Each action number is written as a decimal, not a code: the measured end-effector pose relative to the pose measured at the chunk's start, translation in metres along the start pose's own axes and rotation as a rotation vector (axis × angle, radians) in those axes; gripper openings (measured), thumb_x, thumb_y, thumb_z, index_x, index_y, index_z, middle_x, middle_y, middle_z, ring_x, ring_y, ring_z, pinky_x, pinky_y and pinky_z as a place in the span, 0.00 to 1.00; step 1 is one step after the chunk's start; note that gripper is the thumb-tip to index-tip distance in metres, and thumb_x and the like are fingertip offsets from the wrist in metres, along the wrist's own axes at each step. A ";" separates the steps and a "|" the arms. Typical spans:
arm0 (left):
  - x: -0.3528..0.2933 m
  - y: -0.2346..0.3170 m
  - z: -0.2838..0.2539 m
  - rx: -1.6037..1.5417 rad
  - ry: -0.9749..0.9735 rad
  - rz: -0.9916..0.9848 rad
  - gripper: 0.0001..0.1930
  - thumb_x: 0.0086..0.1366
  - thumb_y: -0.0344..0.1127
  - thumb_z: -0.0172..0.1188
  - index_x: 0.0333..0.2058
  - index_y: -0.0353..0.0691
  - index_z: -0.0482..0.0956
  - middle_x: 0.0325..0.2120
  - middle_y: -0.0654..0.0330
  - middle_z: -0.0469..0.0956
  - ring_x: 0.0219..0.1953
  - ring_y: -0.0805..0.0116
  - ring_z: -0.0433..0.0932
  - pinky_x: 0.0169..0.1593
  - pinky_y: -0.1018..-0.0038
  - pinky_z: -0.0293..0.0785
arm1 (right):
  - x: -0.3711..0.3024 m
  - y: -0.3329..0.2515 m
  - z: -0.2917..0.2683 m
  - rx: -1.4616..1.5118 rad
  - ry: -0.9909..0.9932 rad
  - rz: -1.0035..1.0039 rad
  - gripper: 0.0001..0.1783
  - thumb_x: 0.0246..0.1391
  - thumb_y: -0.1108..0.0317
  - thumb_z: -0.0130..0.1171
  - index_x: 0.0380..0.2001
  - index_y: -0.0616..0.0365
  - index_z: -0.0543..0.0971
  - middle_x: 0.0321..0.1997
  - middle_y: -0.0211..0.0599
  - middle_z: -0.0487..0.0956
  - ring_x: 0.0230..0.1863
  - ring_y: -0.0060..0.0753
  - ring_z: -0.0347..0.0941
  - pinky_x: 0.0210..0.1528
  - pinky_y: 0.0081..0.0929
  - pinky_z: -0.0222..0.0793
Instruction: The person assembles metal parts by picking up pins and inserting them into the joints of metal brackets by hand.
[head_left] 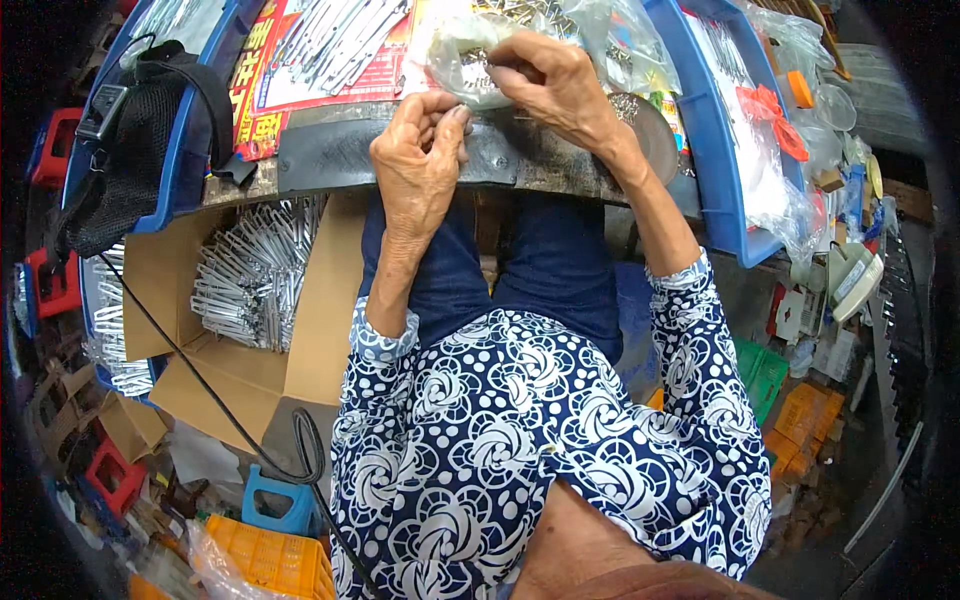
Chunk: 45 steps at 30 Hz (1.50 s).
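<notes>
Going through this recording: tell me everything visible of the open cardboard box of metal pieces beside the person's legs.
The cardboard box is plain brown, its left, right and near flaps spread outward. Inside lies a dense jumble of slim, silvery, metal-looking pieces. It sits lower than the worktable, left of the person's legs, its far end hidden by the table edge. A thin black cable crosses over the flaps in view; whether it touches them cannot be told.
</notes>
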<state>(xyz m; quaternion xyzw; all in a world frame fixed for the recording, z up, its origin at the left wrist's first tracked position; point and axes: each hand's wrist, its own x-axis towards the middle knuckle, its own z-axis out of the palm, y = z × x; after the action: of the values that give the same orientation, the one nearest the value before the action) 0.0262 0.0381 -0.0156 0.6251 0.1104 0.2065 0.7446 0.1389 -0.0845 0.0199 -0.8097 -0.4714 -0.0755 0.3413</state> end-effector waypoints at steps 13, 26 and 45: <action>-0.002 0.008 0.013 -0.225 -0.032 0.008 0.03 0.56 0.24 0.51 0.31 0.32 0.70 0.18 0.61 0.73 0.16 0.82 0.68 0.18 0.89 0.60 | -0.029 -0.031 0.000 0.671 0.114 0.400 0.08 0.44 0.73 0.57 0.30 0.64 0.76 0.23 0.28 0.74 0.20 0.12 0.64 0.20 0.09 0.58; -0.010 0.007 0.021 -0.192 -0.024 0.029 0.03 0.56 0.23 0.52 0.30 0.33 0.71 0.18 0.63 0.73 0.16 0.82 0.68 0.18 0.88 0.60 | -0.046 -0.038 0.011 0.806 0.215 0.493 0.08 0.45 0.71 0.57 0.30 0.64 0.75 0.22 0.27 0.74 0.19 0.10 0.63 0.19 0.07 0.57; -0.022 0.010 0.030 -0.047 -0.208 0.089 0.03 0.54 0.21 0.53 0.28 0.33 0.75 0.18 0.66 0.72 0.17 0.83 0.66 0.21 0.86 0.62 | -0.076 -0.038 -0.011 1.167 0.162 0.646 0.09 0.46 0.70 0.57 0.27 0.66 0.75 0.18 0.31 0.73 0.15 0.11 0.62 0.14 0.08 0.55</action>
<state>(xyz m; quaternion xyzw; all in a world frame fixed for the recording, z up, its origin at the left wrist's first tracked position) 0.0183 0.0029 -0.0023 0.6297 -0.0001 0.1757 0.7567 0.0687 -0.1332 0.0130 -0.5845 -0.1417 0.2373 0.7629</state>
